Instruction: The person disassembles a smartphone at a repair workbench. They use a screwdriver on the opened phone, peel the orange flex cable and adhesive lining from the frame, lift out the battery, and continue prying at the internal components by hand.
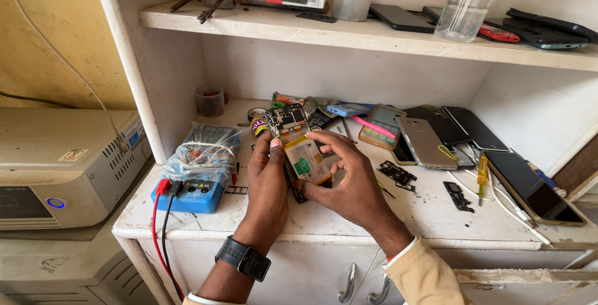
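Observation:
Both my hands hold an opened phone (pixel 298 145) with its back off, showing a dark circuit board at the top and a yellow battery with a green sticker below. My left hand (pixel 268 180), with a black watch at the wrist, grips its left edge. My right hand (pixel 346 177) curls around its right side and lower end, fingers over the battery. The phone is tilted above the white worktop (pixel 349 218).
A blue multimeter (pixel 196 183) in clear plastic with red and black leads lies left. Several phones (pixel 427 143), black parts (pixel 397 173), a yellow screwdriver (pixel 481 174) and white cables lie right. Shelf (pixel 374 34) above holds phones, a box, bottle. Grey appliance (pixel 62 168) far left.

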`<state>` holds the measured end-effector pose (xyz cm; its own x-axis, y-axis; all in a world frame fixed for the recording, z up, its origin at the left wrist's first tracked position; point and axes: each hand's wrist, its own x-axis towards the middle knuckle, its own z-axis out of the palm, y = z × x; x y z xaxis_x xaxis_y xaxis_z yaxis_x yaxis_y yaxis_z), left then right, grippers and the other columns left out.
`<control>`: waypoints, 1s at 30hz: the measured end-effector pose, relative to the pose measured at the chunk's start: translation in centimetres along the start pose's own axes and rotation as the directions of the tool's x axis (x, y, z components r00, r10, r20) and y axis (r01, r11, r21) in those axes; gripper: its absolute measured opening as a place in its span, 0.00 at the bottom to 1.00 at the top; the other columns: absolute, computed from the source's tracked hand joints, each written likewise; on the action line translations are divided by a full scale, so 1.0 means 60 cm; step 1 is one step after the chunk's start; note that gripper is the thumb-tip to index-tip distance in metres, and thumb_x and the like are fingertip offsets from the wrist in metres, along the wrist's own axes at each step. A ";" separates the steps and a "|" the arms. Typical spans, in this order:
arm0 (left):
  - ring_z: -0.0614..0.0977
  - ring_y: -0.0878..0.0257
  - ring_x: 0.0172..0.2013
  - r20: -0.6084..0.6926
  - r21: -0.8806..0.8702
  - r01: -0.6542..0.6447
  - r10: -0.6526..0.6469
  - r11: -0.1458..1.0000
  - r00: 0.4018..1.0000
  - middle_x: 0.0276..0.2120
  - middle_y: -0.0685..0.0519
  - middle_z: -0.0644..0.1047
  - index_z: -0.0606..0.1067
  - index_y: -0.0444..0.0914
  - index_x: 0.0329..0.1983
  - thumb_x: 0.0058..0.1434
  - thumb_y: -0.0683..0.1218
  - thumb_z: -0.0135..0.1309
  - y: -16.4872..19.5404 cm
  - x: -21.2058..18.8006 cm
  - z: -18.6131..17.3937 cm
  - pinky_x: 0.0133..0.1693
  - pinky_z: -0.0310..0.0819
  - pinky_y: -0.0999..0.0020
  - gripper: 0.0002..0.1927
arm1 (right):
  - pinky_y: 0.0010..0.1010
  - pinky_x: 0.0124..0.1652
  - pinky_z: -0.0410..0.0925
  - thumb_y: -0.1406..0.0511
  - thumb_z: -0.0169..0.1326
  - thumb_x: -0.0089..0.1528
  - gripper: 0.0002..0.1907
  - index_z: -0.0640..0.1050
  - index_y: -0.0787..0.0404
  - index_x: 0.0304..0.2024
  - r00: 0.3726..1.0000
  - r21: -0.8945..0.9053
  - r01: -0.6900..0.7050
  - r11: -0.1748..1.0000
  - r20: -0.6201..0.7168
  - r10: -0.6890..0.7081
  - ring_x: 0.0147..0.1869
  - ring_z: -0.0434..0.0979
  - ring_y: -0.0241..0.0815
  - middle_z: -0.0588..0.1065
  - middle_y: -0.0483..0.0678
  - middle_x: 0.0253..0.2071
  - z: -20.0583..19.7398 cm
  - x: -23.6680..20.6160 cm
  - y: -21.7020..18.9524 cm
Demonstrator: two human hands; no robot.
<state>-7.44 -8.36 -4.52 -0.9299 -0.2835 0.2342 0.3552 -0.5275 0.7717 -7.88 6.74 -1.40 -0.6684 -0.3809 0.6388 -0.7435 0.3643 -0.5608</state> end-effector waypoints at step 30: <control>0.72 0.67 0.62 0.055 -0.026 0.057 -0.056 0.998 0.997 0.63 0.56 0.73 0.63 0.45 0.72 0.71 0.53 0.43 0.017 -0.009 0.007 0.60 0.65 0.68 0.27 | 0.30 0.45 0.76 0.65 0.71 0.55 0.42 0.68 0.60 0.69 0.970 0.069 0.088 0.994 -0.231 -0.070 0.54 0.77 0.39 0.71 0.50 0.58 0.000 -0.002 -0.006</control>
<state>-6.60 -8.43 -3.60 -0.9521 -0.2095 0.2229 0.3039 -0.5634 0.7683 -7.52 6.63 -1.27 -0.5921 -0.1991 0.7809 -0.7992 0.2692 -0.5374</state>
